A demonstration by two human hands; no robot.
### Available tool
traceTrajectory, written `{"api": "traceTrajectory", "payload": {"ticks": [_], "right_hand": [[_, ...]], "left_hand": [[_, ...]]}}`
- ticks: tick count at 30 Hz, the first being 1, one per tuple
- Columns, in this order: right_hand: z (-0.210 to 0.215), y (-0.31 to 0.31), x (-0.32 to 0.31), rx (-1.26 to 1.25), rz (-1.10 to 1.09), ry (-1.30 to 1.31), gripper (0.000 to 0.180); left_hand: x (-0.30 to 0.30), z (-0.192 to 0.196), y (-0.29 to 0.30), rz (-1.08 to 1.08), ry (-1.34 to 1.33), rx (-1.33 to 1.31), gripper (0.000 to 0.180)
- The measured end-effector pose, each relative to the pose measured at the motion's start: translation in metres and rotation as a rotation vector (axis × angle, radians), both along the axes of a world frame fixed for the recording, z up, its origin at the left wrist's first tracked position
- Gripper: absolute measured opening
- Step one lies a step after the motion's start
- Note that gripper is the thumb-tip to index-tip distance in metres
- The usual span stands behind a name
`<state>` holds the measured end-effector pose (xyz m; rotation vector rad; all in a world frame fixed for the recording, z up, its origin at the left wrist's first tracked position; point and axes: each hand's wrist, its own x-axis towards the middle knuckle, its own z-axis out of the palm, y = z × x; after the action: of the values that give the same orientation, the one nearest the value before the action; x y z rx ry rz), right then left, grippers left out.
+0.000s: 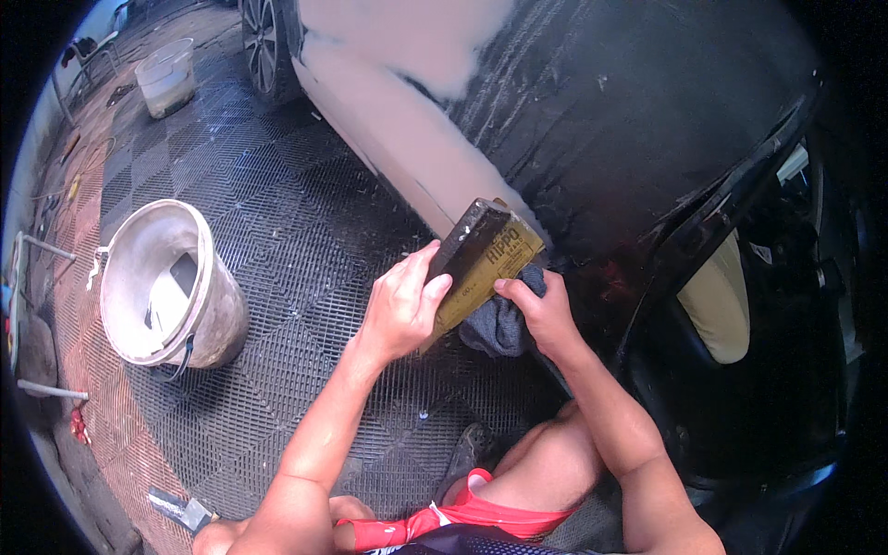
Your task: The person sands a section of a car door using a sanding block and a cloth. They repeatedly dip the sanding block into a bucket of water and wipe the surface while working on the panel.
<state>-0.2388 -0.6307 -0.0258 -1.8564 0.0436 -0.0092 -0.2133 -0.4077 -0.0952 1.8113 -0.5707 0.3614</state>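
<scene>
Between my hands is a dark sanding block [470, 229] with a sheet of yellow-backed sandpaper [490, 277] along it, its printed side facing up. My left hand [404, 301] is closed on the block's left side, with the thumb over the near edge. My right hand [548, 313] pinches the sheet's right edge under its thumb. A dark grey cloth [498, 328] hangs beneath the sheet, bunched against the right hand's fingers. Just beyond the block is the lower side of a dark car panel [610, 120], partly covered in pinkish-beige filler [416, 139].
A dirty white bucket [227, 310] with flat items inside stands at left on dark grid floor tiles [296, 277]. Farther back are a clear tub [166, 83] and the car's wheel [264, 46]. A scraper [180, 509] lies lower left. At right, an open doorway shows a beige seat [721, 310].
</scene>
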Motion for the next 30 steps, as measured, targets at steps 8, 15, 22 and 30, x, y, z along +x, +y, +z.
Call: {"api": "traceTrajectory", "payload": {"ticks": [8, 15, 22, 30], "right_hand": [[0.0, -0.012, 0.001, -0.048, 0.087, -0.032, 0.021], [0.013, -0.007, -0.001, -0.115, 0.145, -0.075, 0.023], [0.028, -0.019, -0.003, -0.205, 0.207, 0.068, 0.034], [0.044, -0.023, -0.006, -0.243, 0.372, 0.152, 0.05]], "left_hand": [[-0.01, 0.013, -0.014, -0.098, -0.018, 0.002, 0.041], [-0.012, -0.002, -0.027, -0.044, -0.143, 0.075, 0.072], [-0.018, -0.009, -0.034, -0.125, -0.07, 0.092, 0.105], [-0.019, -0.021, -0.045, -0.121, -0.035, -0.009, 0.109]]}}
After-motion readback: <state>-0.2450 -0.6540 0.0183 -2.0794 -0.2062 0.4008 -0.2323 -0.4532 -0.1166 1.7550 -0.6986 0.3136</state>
